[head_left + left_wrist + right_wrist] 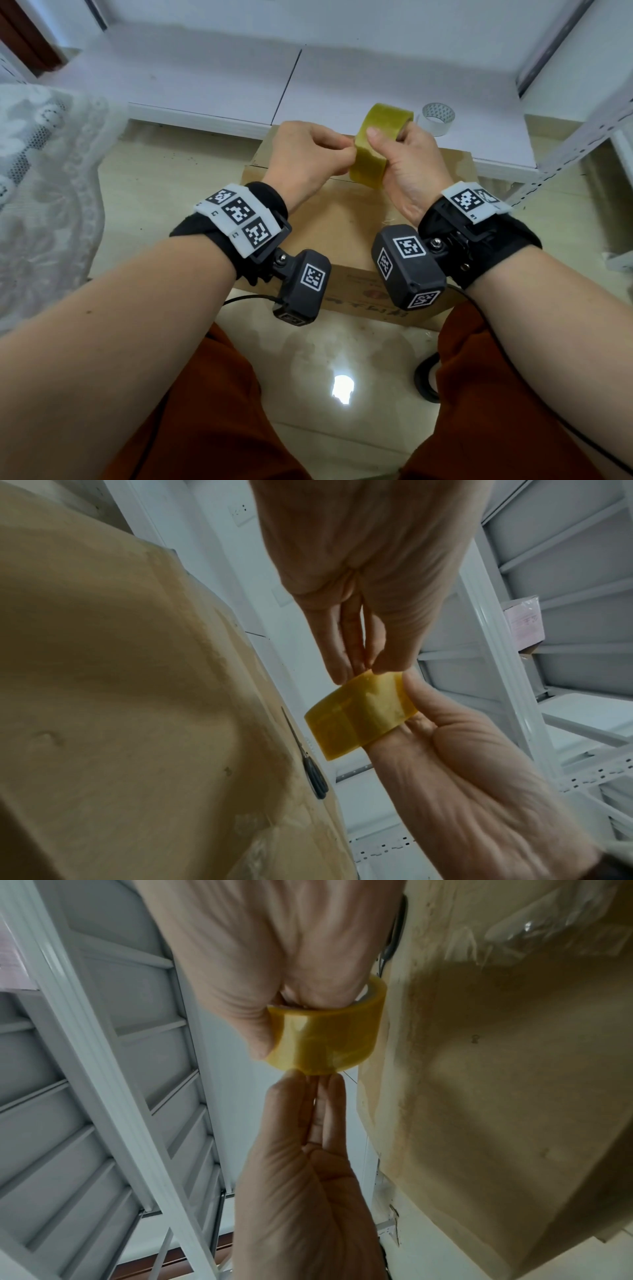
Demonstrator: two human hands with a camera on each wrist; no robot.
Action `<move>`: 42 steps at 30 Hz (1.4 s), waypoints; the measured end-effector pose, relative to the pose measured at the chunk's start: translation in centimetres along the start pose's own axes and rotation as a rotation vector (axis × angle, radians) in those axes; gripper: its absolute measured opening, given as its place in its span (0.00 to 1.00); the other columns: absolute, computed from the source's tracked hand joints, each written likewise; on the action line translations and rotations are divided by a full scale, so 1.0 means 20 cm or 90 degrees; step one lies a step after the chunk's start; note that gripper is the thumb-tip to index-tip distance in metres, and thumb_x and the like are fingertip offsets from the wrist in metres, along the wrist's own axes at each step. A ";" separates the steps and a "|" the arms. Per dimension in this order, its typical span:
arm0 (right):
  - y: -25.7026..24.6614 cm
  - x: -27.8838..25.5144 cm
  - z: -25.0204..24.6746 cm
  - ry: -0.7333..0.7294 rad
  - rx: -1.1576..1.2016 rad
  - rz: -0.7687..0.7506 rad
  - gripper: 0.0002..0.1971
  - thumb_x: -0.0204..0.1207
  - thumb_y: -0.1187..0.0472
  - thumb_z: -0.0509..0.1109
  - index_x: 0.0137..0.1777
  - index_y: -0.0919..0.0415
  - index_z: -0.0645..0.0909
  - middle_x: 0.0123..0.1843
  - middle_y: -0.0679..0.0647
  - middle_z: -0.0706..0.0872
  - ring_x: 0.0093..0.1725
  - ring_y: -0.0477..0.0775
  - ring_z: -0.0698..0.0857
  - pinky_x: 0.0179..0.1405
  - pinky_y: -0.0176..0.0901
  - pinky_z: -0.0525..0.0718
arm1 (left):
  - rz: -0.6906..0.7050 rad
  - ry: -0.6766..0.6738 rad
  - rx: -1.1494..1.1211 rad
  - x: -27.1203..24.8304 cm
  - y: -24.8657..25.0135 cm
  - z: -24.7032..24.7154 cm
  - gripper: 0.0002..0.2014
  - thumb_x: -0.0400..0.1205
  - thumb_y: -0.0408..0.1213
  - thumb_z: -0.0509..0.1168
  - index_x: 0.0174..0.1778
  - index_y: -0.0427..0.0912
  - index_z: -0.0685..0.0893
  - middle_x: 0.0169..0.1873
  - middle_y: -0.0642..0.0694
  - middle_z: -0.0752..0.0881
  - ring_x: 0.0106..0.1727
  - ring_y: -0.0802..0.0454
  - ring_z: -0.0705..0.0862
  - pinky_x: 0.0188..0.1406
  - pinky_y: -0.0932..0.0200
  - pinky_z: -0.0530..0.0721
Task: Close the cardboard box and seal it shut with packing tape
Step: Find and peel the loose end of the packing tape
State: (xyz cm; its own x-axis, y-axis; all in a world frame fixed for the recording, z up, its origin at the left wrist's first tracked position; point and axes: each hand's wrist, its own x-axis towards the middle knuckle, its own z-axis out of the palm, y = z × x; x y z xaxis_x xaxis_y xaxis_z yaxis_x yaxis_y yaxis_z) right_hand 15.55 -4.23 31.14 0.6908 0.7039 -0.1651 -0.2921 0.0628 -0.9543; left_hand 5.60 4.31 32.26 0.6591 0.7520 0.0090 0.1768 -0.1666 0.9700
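A brown cardboard box (pixel 342 226) sits on the floor with its top flaps lying flat. Above it my right hand (pixel 390 135) grips a yellow roll of packing tape (pixel 373 161), thumb on the outside and fingers through the core. My left hand (pixel 347 150) pinches at the roll's outer surface with thumb and fingertips. The left wrist view shows that pinch (pixel 366 666) at the top edge of the roll (pixel 363 718), over the box (pixel 120 669). In the right wrist view the roll (pixel 325 1039) is beside the box (pixel 496 1069).
A second, pale tape roll (pixel 438 118) stands on the white board behind the box. Dark-handled scissors (pixel 313 772) lie at the box's far edge. A white metal rack (pixel 582 130) is at the right, lace fabric (pixel 41 171) at the left, a black cable (pixel 424 377) by my knee.
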 end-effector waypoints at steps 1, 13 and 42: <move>0.00 0.00 0.00 0.005 -0.002 -0.002 0.09 0.73 0.66 0.71 0.53 0.62 0.79 0.59 0.69 0.84 0.63 0.72 0.82 0.61 0.73 0.80 | -0.007 0.006 0.001 0.00 0.00 0.00 0.04 0.72 0.26 0.72 0.41 0.35 0.91 0.37 0.46 0.91 0.36 0.53 0.90 0.41 0.60 0.90; 0.01 -0.01 0.04 -0.047 0.002 0.017 0.22 0.73 0.68 0.72 0.65 0.74 0.73 0.65 0.76 0.79 0.63 0.73 0.82 0.61 0.70 0.81 | 0.026 0.121 0.171 0.03 -0.03 0.02 0.08 0.68 0.37 0.72 0.28 0.50 0.80 0.26 0.58 0.82 0.32 0.64 0.79 0.34 0.70 0.77; -0.06 0.00 -0.02 -0.092 0.185 0.139 0.21 0.84 0.69 0.60 0.73 0.79 0.64 0.61 0.73 0.82 0.56 0.66 0.87 0.50 0.57 0.89 | -0.132 -0.131 -0.192 0.06 -0.07 -0.05 0.10 0.75 0.28 0.74 0.51 0.31 0.88 0.41 0.40 0.91 0.43 0.47 0.91 0.47 0.57 0.89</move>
State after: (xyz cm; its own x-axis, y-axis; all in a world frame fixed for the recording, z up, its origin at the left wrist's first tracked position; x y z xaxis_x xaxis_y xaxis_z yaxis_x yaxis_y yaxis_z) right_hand 16.24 -4.65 32.19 0.4978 0.8136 -0.3003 -0.6116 0.0838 -0.7867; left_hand 5.41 6.19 31.13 0.7698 0.6016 -0.2134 0.1199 0.1920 0.9740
